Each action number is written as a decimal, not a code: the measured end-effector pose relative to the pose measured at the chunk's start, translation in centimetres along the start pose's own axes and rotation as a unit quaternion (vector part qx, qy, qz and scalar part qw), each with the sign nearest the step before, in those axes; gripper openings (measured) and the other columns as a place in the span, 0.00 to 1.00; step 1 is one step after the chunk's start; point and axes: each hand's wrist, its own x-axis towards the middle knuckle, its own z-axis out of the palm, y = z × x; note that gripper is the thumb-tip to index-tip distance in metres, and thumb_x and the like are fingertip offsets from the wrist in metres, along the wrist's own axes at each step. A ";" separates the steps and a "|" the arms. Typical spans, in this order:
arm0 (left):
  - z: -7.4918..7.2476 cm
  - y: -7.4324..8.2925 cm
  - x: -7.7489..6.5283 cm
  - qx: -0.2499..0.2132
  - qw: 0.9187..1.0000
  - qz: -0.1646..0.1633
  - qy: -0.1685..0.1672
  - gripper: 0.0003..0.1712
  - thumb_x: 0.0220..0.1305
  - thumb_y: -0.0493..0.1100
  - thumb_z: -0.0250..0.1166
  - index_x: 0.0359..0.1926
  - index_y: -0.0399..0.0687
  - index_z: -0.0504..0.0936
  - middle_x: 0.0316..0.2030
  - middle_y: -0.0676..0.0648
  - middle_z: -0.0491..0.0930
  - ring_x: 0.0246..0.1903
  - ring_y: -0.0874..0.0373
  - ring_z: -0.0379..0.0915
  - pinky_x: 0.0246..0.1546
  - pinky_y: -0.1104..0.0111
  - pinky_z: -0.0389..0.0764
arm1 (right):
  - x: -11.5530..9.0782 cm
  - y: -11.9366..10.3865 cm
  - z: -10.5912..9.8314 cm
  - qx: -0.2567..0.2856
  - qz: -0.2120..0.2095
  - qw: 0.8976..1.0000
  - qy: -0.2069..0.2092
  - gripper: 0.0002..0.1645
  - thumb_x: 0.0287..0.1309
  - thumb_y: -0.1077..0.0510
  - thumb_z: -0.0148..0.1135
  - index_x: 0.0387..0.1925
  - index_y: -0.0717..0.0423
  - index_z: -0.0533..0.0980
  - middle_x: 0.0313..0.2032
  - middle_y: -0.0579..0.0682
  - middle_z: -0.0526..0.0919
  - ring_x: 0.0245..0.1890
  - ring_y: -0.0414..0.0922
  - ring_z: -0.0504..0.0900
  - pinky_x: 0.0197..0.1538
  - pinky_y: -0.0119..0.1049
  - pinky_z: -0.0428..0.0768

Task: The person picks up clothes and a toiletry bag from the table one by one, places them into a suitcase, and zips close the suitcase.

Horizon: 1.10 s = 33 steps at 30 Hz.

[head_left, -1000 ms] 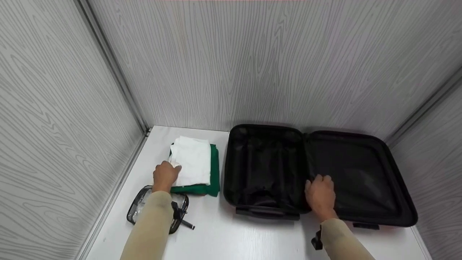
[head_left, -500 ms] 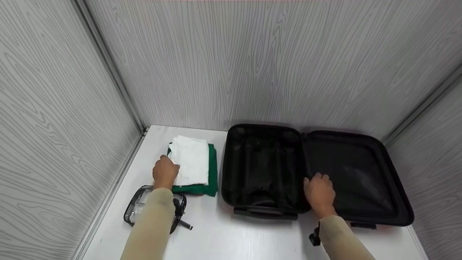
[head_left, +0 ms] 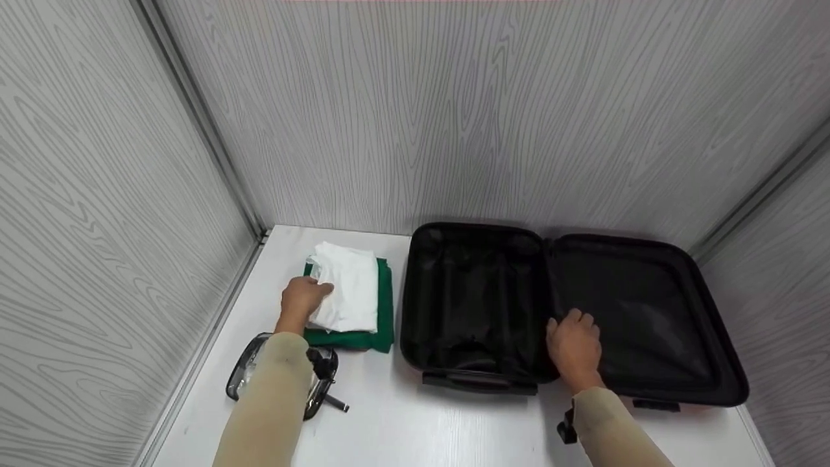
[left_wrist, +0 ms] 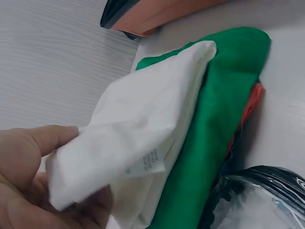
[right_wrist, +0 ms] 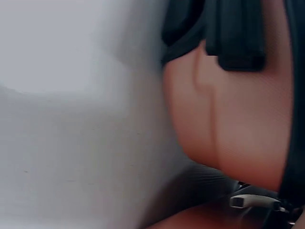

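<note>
My left hand (head_left: 302,299) pinches the left edge of a folded white garment (head_left: 353,292), thumb on top and fingers under it. In the left wrist view, the lifted white fold (left_wrist: 109,152) bends up and a printed care label (left_wrist: 147,163) shows. Beneath it lies a folded green cloth (head_left: 385,311), with a bit of red cloth (left_wrist: 250,104) peeking out lower down. My right hand (head_left: 575,347) rests on the inner edge of an open black-lined suitcase (head_left: 472,298), where its two halves meet, fingers loosely bent. The right wrist view shows mostly the suitcase's orange-brown shell (right_wrist: 238,119).
A clear pouch with black trim (head_left: 327,389) lies partly under my left forearm, close to the stack's near edge. The suitcase's right half (head_left: 635,311) lies flat near the right wall. Grey wood-patterned walls (head_left: 415,130) close in the white tabletop (head_left: 447,428).
My left hand has shifted slightly right and raised the white garment's left edge, which is now bent and rumpled. The right hand stays at the suitcase's middle.
</note>
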 end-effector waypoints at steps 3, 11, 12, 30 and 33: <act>0.2 -0.3 0.2 0.044 0.999 -0.007 0.004 0.34 0.77 0.48 0.55 0.72 0.25 0.69 0.69 0.24 0.70 0.69 0.28 0.68 0.68 0.41 0.72 | 0.0 0.1 0.2 0.007 0.002 1.000 0.004 0.26 0.74 0.54 0.59 0.46 0.80 0.72 0.39 0.76 0.75 0.37 0.72 0.79 0.39 0.65 0.79; -0.2 -1.1 0.3 0.034 0.999 -0.038 -0.011 0.42 0.73 0.45 0.58 0.74 0.17 0.57 0.68 0.20 0.68 0.69 0.27 0.67 0.69 0.41 0.72 | 0.0 0.1 0.4 0.014 0.008 1.000 -0.004 0.26 0.75 0.53 0.57 0.47 0.80 0.71 0.41 0.75 0.75 0.39 0.72 0.78 0.41 0.65 0.80; -0.4 -1.0 0.3 0.027 0.999 -0.040 -0.017 0.43 0.73 0.45 0.59 0.75 0.17 0.56 0.68 0.20 0.68 0.69 0.28 0.67 0.69 0.42 0.72 | 0.0 0.1 0.4 0.011 0.003 1.000 -0.004 0.26 0.76 0.53 0.57 0.47 0.80 0.71 0.41 0.75 0.75 0.39 0.72 0.78 0.41 0.64 0.80; 0.4 3.1 -0.3 -0.013 0.998 0.052 -0.043 0.35 0.74 0.38 0.49 0.78 0.27 0.58 0.72 0.27 0.67 0.70 0.37 0.67 0.73 0.47 0.68 | -0.1 0.1 0.0 0.006 0.006 1.000 -0.028 0.26 0.78 0.53 0.54 0.50 0.79 0.71 0.43 0.75 0.74 0.41 0.71 0.78 0.41 0.63 0.81; 0.4 4.2 -1.0 -0.023 0.995 0.091 -0.023 0.32 0.76 0.39 0.48 0.77 0.31 0.62 0.68 0.28 0.72 0.68 0.36 0.70 0.71 0.46 0.70 | -0.1 0.0 0.1 0.001 0.004 1.000 -0.023 0.26 0.78 0.53 0.55 0.50 0.79 0.71 0.43 0.74 0.74 0.41 0.71 0.78 0.40 0.63 0.81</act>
